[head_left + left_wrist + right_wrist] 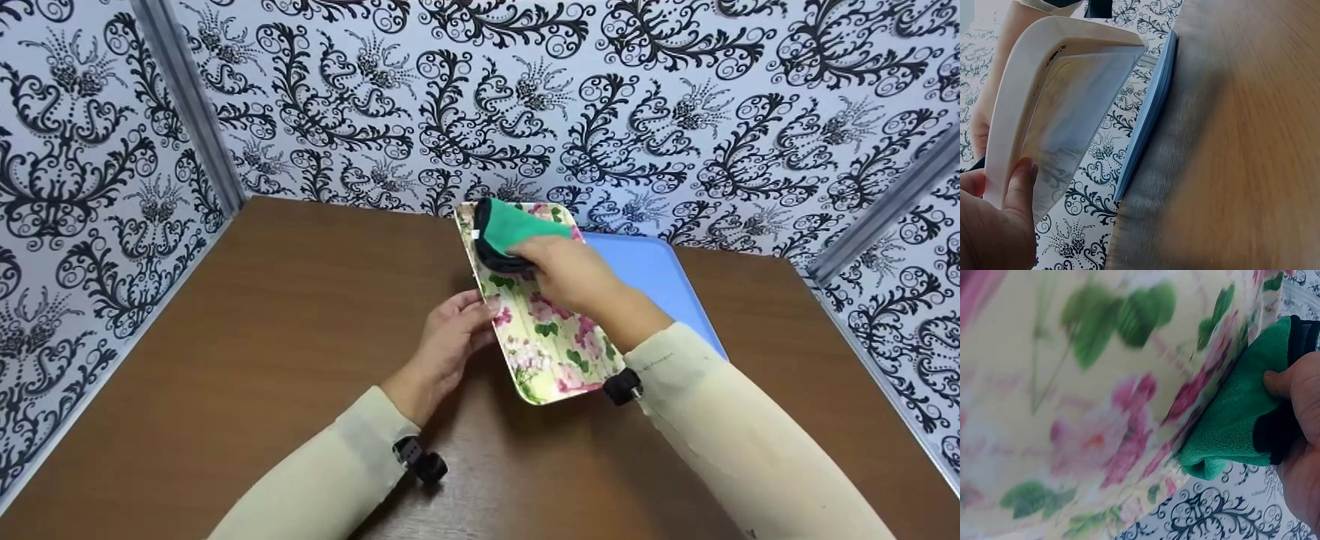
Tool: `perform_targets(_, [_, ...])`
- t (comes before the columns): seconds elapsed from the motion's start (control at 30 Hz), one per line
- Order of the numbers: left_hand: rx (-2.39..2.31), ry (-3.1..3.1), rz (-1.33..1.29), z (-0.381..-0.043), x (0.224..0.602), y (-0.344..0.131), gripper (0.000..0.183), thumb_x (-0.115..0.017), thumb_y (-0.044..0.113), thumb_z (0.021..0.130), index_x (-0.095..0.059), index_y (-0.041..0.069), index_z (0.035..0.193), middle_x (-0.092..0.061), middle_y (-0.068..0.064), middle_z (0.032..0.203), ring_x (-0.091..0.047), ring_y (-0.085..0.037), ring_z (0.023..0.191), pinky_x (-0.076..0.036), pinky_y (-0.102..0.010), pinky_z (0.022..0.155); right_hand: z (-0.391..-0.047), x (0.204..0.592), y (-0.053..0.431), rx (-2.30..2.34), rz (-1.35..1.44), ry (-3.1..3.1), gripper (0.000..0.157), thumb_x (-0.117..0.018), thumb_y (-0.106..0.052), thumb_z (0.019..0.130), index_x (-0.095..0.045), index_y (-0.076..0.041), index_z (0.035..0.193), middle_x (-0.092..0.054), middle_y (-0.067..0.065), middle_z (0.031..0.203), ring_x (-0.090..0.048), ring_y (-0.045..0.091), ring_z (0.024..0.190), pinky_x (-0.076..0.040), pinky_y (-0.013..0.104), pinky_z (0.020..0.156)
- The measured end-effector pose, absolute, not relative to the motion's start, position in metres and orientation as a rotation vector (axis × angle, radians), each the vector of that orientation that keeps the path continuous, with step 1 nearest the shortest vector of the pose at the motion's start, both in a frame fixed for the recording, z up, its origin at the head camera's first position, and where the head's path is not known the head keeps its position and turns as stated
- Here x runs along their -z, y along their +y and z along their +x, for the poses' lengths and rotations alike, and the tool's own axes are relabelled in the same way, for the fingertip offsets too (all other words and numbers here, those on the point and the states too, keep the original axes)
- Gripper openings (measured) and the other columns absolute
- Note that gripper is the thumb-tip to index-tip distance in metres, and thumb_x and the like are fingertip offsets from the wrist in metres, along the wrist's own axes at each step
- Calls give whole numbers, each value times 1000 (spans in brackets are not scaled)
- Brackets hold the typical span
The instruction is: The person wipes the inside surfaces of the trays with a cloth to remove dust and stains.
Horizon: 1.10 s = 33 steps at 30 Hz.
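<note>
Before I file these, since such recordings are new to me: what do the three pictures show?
There is no machine: a person works with two bare hands. The wide picture comes from a camera worn on the head; the other two come from cameras on the left and right wrists. The left hand holds a tilted floral tray by its edge. The right hand holds a green cloth with black edging against the tray's patterned face. Partly hidden behind that, a blue tray lies on the brown wooden table.
</note>
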State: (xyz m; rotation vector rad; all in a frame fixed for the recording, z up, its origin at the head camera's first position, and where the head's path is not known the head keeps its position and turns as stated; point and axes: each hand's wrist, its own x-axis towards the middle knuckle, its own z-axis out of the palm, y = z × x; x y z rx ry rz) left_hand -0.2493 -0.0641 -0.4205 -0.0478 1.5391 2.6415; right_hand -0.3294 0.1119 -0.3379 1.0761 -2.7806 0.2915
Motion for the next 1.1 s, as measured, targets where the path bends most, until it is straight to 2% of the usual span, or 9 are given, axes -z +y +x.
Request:
perform_targets(0.4, [-2651, 1534, -40, -250, 421, -65, 35, -61, 1, 96, -57, -10, 129, -72, -5, 98, -69, -12, 83, -60, -27, 76, -315, 336, 99, -228, 1204, -2694, 48, -56, 9, 93, -67, -10, 136, -70, 10, 134, -64, 32, 128, -49, 47, 113])
perform_targets(0.53, [-2654, 1529, -55, -250, 421, -65, 32, -60, 1, 96, -59, -8, 127, -72, -3, 93, -70, -12, 82, -60, -26, 74, -313, 337, 100, -198, 1267, -2647, 49, -60, 9, 90, -67, -10, 135, -71, 9, 132, -65, 31, 126, -51, 46, 110])
perform_targets(0.67, [-2646, 1532, -62, -251, 422, -67, 28, -60, 2, 97, -61, -6, 125, -73, -2, 91, -71, -13, 81, -60, -26, 74, -312, 337, 101, -170, 1315, -2616, 44, -68, 1, 90, -69, -11, 133, -72, 8, 131, -66, 30, 123, -53, 46, 107])
perform_targets(0.8, [-2648, 1536, -55, -251, 422, -67, 30, -58, 1, 98, -61, -7, 126, -73, -2, 91, -70, -12, 81, -60, -27, 75, -313, 339, 103, -174, 1355, -2592, 41, -73, -3, 90, -71, -11, 130, -72, 8, 130, -66, 30, 123, -53, 45, 108])
perform_targets(0.97, [-2671, 1524, -40, -251, 421, -69, 40, -54, -3, 95, -57, -10, 134, -74, -1, 94, -70, -13, 83, -60, -27, 76, -315, 341, 107, -193, 1390, -2578, 44, -73, 5, 86, -72, -9, 127, -71, 10, 130, -66, 32, 123, -52, 46, 110])
perform_targets(1.1, [-2674, 1521, -64, -252, 422, -69, 38, -55, -4, 95, -57, -10, 132, -73, 1, 92, -70, -12, 82, -59, -25, 74, -318, 343, 112, -215, 1403, -2581, 45, -77, 4, 83, -72, -8, 126, -71, 11, 131, -65, 34, 123, -51, 48, 110])
